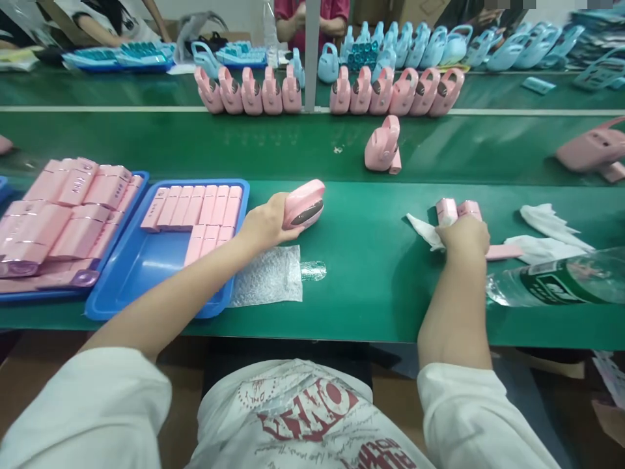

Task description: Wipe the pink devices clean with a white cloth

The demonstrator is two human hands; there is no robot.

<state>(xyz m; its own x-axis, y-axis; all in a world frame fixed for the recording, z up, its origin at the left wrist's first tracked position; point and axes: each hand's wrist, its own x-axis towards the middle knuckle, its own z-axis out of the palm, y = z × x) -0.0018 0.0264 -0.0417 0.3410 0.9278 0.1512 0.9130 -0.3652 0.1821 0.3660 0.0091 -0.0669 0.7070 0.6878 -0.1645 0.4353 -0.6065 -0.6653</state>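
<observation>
White shirt; pink blocks in blue tray; left hand gripping pink device (right hand's grip unclear)

From far, I could not see well the fingers of the right hand, covered by its own back. The left forearm hid part of the blue tray. My view's right edge cut the bottle, and letters on the pink boxes were too small for me.
</observation>
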